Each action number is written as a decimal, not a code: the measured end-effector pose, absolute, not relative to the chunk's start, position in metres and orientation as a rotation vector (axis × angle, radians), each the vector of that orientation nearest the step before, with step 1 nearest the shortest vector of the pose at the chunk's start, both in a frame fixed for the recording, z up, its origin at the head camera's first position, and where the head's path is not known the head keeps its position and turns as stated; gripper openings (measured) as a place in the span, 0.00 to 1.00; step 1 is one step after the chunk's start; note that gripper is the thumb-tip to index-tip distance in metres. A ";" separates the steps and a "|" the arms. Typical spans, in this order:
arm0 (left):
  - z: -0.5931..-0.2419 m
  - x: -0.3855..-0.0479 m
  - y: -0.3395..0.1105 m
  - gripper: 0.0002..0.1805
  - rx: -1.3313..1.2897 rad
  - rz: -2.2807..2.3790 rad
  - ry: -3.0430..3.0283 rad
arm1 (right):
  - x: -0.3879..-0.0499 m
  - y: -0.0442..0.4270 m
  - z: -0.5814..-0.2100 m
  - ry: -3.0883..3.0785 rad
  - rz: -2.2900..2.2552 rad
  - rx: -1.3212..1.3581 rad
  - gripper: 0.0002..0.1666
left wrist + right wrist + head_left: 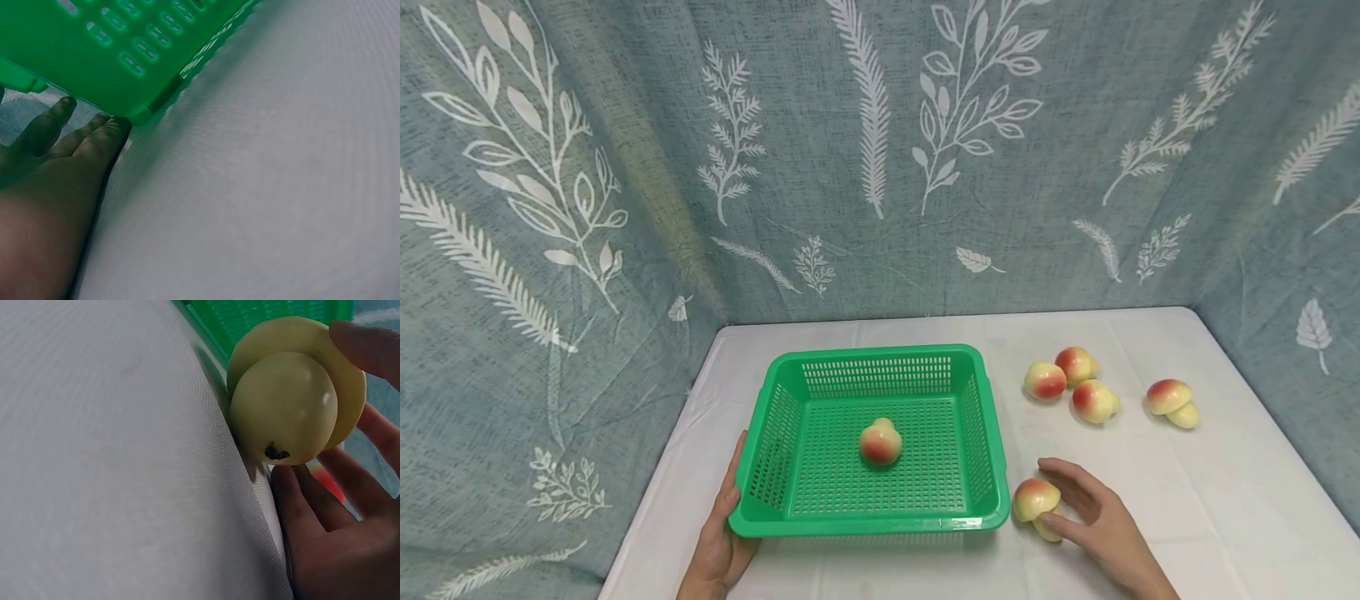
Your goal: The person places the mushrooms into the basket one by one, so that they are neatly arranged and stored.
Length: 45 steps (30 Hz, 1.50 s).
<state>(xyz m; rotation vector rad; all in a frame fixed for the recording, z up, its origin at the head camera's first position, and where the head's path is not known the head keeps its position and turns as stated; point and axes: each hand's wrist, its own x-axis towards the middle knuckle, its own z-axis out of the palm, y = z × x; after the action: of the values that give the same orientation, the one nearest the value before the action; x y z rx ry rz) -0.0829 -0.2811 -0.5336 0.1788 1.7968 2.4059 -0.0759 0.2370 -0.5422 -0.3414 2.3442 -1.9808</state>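
Observation:
A green plastic basket (880,525) stands on the white table, with one red-and-yellow toy mushroom (881,442) inside. My left hand (722,533) touches the basket's left side near its front corner; in the left wrist view its extended fingers (94,137) reach the basket wall. Just right of the basket, another toy mushroom (1036,500) lies on the table. Around it is my right hand (1093,521), its thumb at the stem and its other fingers spread beyond the cap. The right wrist view shows this mushroom's pale stem (284,409) with a dark mark.
Several more toy mushrooms lie at the right: a cluster with one mushroom (1095,402) in front, and a separate one (1172,403) farther right. A patterned blue-green curtain (880,250) hangs behind and beside the white table (1187,483).

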 end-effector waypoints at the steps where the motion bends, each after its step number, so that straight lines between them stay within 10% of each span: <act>1: -0.534 -0.083 -0.281 0.38 0.181 2.408 1.794 | -0.076 0.237 -0.542 2.340 -1.980 -0.340 0.34; 45: -0.535 -0.083 -0.282 0.39 0.175 2.421 1.774 | -0.078 0.237 -0.539 2.345 -2.005 -0.372 0.25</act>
<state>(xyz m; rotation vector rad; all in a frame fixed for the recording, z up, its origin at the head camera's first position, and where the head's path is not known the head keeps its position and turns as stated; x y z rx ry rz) -0.0832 -0.2818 -0.5354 0.1746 1.7737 2.4215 -0.0778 0.2372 -0.5389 -0.3719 2.3445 -2.0049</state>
